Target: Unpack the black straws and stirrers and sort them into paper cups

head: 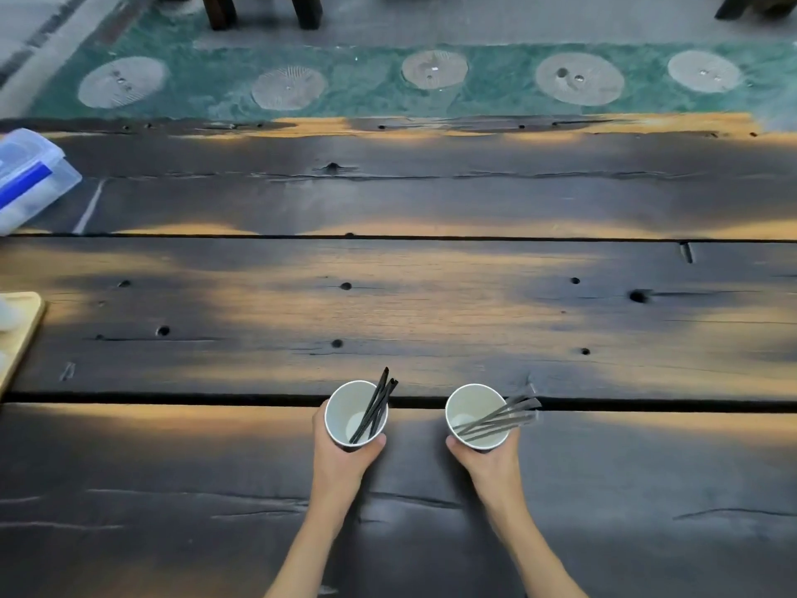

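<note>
On the dark plank table [431, 295], toward six o'clock, we grasp a paper cup in each hand: our left hand [340, 461] curls around the left cup [345, 414], thumb on its near wall, and our right hand [491, 461] wraps the right cup [468, 414] the same way. Both cups are filled and light, so we judge the chief risk is tipping; the black straws [375, 403] lean toward one o'clock past the left rim, and the flatter stirrers [500, 418] splay toward three o'clock well over the right rim, so a quick tilt or a hard set-down could spill them or roll a cup. The long gap between planks [172, 398] runs just behind the cups, and we think a thin stirrer could drop into it. Nothing stands in the way ahead. Well apart at ten o'clock sits a clear lidded box [30, 174] with a blue strip, and at nine o'clock a pale wooden tray [21, 334] pokes in from the edge. No wrapper shows.
</note>
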{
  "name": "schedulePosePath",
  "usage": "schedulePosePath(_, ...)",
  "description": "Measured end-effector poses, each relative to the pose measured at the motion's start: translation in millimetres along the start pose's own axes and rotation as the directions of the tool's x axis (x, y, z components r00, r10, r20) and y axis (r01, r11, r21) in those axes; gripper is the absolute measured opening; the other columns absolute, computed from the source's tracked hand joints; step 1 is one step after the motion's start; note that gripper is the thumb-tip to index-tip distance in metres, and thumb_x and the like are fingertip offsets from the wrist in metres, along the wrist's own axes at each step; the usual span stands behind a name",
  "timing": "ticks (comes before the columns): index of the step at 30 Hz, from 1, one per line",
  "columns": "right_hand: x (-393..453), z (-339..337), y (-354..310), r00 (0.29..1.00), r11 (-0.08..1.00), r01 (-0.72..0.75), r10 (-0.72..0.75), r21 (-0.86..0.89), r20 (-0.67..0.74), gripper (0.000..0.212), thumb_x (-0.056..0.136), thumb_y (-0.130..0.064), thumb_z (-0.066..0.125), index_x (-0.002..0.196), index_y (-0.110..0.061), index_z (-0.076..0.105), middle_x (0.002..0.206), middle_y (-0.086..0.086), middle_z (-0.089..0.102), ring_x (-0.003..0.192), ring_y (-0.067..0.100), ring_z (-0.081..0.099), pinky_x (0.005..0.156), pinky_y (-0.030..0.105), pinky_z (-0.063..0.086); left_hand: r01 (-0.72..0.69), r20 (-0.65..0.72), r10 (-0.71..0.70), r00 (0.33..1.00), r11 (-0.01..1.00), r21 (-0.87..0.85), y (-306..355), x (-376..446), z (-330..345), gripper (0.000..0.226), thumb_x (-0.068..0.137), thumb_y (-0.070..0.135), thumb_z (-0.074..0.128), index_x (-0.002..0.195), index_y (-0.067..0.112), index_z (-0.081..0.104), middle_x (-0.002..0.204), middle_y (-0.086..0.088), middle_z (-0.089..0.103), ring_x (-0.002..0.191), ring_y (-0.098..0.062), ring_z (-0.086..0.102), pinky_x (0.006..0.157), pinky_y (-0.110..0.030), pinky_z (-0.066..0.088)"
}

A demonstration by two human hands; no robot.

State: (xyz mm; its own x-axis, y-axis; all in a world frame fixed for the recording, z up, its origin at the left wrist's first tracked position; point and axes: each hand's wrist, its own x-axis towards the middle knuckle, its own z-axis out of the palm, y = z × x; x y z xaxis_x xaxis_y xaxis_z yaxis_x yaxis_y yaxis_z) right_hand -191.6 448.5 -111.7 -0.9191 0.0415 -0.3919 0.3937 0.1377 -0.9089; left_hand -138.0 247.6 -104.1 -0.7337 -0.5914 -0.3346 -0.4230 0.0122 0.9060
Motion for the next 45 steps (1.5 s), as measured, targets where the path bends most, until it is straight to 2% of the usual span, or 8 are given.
schedulePosePath(5,33,12,-28,0.997,0.997,0.078,-0.078,-0.028,0.011,0.081,0.061,-0.018,0.085,0.129,-0.015,0.043,0.118,0.002,0.063,0.106,0.011,0.062,0.094,0.029,0.049,-0.053,-0.01,0.053,0.999,0.998,-0.041,23,34,11,0.079,0.06,0.009,0.09,0.126,0.021,0.049,0.121,0.0,0.065,0.111,-0.015,0.063,0.099,-0.04,0.051)
schedulePosePath(7,56,20,-45,0.992,0.992,0.125,-0.124,-0.027,0.021,0.071,0.062,-0.014,0.085,0.123,-0.012,0.049,0.113,0.006,0.066,0.102,0.015,0.065,0.093,0.034,0.053,-0.068,-0.005,0.068,0.998,0.995,-0.073,41,52,18,0.079,0.061,0.01,0.09,0.127,0.025,0.048,0.121,0.004,0.064,0.11,-0.008,0.062,0.097,-0.034,0.051)
schedulePosePath(12,119,44,-93,0.977,0.977,0.209,-0.21,0.037,0.021,0.069,0.067,0.002,0.084,0.124,-0.01,0.047,0.111,0.006,0.066,0.098,0.011,0.065,0.082,0.017,0.052,-0.121,0.007,0.123,0.992,0.983,-0.138,84,111,34,0.076,0.066,0.006,0.087,0.124,0.035,0.046,0.119,0.012,0.063,0.108,-0.003,0.062,0.091,-0.023,0.051)
schedulePosePath(16,176,59,-127,0.967,0.967,0.253,-0.254,0.037,0.029,0.069,0.067,-0.003,0.086,0.124,-0.003,0.047,0.113,0.015,0.065,0.102,0.025,0.065,0.092,0.038,0.054,-0.152,0.018,0.157,0.987,0.975,-0.165,114,169,48,0.075,0.064,0.007,0.087,0.12,0.037,0.046,0.116,0.015,0.063,0.104,0.0,0.063,0.093,-0.033,0.053)
schedulePosePath(24,290,93,-176,0.952,0.949,0.303,-0.306,0.087,0.013,0.069,0.073,0.006,0.079,0.127,-0.006,0.039,0.105,-0.003,0.062,0.084,-0.009,0.062,0.07,0.011,0.05,-0.219,0.064,0.237,0.969,0.952,-0.214,159,287,90,0.073,0.072,-0.005,0.079,0.129,0.021,0.042,0.118,0.004,0.06,0.09,0.011,0.062,0.066,-0.016,0.054)
schedulePosePath(28,338,109,-180,0.953,0.951,0.3,-0.303,0.074,0.032,0.074,0.071,-0.004,0.084,0.13,-0.014,0.039,0.113,-0.002,0.062,0.092,-0.005,0.063,0.078,0.019,0.054,-0.219,0.069,0.237,0.969,0.954,-0.206,164,335,105,0.078,0.071,0.001,0.083,0.134,0.019,0.04,0.123,0.004,0.059,0.096,0.011,0.061,0.075,-0.014,0.053)
schedulePosePath(33,379,127,-172,0.949,0.95,0.308,-0.31,0.044,0.062,0.08,0.065,-0.022,0.087,0.129,-0.025,0.039,0.124,-0.001,0.061,0.114,0.014,0.061,0.099,0.047,0.051,-0.24,0.108,0.265,0.958,0.95,-0.199,157,376,123,0.077,0.072,-0.001,0.081,0.132,0.022,0.04,0.122,0.005,0.059,0.101,0.006,0.062,0.072,-0.012,0.052)
schedulePosePath(45,407,139,-145,0.953,0.958,0.284,-0.285,0.033,0.101,0.086,0.069,-0.017,0.087,0.136,-0.021,0.034,0.132,-0.001,0.056,0.123,0.015,0.056,0.107,0.049,0.044,-0.248,0.134,0.268,0.954,0.957,-0.152,132,402,134,0.084,0.068,0.007,0.084,0.136,0.025,0.04,0.13,0.009,0.058,0.116,-0.002,0.058,0.103,-0.038,0.049)
